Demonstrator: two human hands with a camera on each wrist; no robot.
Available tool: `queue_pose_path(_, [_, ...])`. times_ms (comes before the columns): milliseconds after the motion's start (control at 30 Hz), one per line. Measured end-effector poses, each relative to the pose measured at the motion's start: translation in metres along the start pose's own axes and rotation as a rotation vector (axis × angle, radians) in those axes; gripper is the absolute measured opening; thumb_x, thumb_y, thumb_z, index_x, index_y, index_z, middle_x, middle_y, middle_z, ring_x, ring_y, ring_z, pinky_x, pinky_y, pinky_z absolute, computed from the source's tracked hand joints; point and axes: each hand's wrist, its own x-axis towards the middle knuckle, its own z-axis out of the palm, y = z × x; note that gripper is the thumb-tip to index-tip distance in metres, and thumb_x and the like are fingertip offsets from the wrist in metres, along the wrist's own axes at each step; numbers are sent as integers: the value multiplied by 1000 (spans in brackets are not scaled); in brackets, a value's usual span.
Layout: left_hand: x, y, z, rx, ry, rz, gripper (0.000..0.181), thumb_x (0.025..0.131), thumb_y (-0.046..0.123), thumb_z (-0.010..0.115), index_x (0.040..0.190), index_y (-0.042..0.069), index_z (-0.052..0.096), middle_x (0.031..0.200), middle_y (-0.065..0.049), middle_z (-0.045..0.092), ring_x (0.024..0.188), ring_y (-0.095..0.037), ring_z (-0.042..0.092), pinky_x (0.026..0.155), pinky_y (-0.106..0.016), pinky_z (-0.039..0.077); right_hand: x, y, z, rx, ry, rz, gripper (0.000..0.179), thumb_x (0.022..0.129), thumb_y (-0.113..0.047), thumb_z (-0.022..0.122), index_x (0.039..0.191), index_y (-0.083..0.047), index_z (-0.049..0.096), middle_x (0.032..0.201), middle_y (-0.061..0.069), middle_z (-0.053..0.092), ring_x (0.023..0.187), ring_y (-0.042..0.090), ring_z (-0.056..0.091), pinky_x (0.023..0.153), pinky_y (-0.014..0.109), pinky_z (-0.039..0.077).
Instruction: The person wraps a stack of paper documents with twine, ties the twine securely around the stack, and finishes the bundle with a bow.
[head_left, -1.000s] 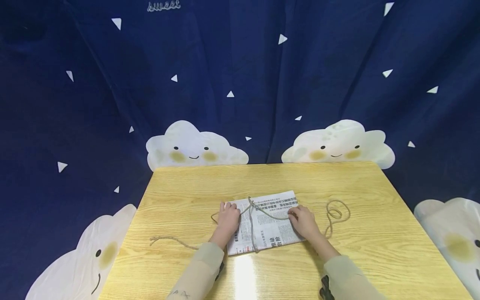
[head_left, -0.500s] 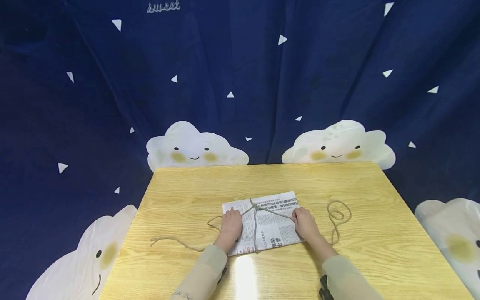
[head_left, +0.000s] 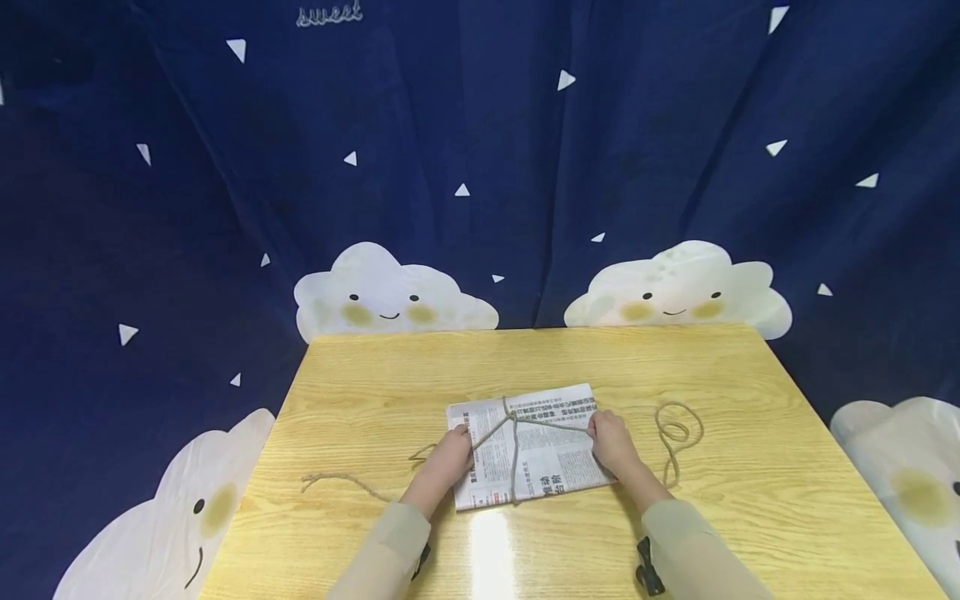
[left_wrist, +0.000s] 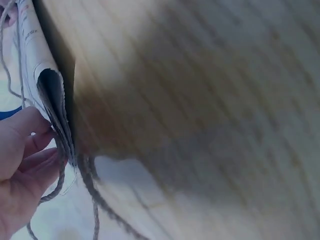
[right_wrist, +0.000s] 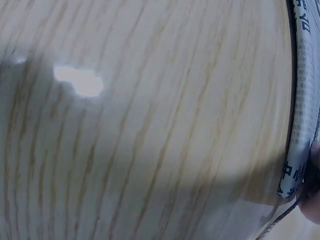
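A folded newspaper bundle (head_left: 487, 492) lies on the table with a thin brown cord (head_left: 514, 467) running across it front to back. The cord crosses itself near the bundle's far side, and two strands spread from there to the hands. My left hand (head_left: 447, 457), at the bundle's left edge, pinches one strand; in the left wrist view its fingers (left_wrist: 37, 162) sit by the open paper folds (left_wrist: 55, 95) with cord between them. My right hand (head_left: 613, 443) grips the other strand at the right edge. Only its fingertips (right_wrist: 312, 202) show in the right wrist view.
The wooden table (head_left: 360, 375) has a glare patch at its front. A loose cord end (head_left: 337, 476) trails out to the left, and a coiled cord tail (head_left: 678, 429) lies to the right. Behind hangs a dark blue curtain (head_left: 450, 108) with clouds and triangles.
My left hand has slid off the bundle's top to its left edge. My right hand has shifted slightly right. The strands are straighter, and their crossing has moved a little right and nearer.
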Motion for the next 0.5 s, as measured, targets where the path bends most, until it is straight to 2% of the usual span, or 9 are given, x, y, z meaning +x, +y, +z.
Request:
queue_pose_path(100, [0,-1,1,-35,-39,-4,25,82,7,64,102,-7,61,127,-24,49,107,-35,56,88,-34,49,1,2,0,4,-5,22,10,87,-5,58,80,-3,52,75,6,47,71,23,46,64,36,44])
queue_pose_path(167, [1,-2,2,-44,-43,6,22,82,8,63,99,-6,61,131,-24,45,109,-35,54,89,-35,48,2,3,0,2,2,26,10,87,-6,59,80,-3,52,75,7,48,72,23,47,64,36,44])
queue_pose_path(300, [7,-7,2,-6,13,76,16,83,6,59,93,-6,60,132,-27,43,116,-35,49,95,-36,44,3,3,0,13,16,20,10,86,-7,59,80,-3,53,76,7,49,73,23,48,65,37,46])
queue_pose_path(400, [14,-9,1,8,25,90,23,84,7,55,100,-10,58,134,-27,40,123,-36,42,101,-37,38,3,4,0,29,29,5,8,86,-4,59,81,-2,53,77,8,50,74,24,49,67,38,47])
queue_pose_path(500, [22,-9,0,2,-5,47,32,86,8,52,111,-13,54,139,-24,35,127,-33,36,104,-36,34,2,7,0,51,41,-4,6,85,-1,59,83,0,54,78,10,50,76,25,50,68,38,48])
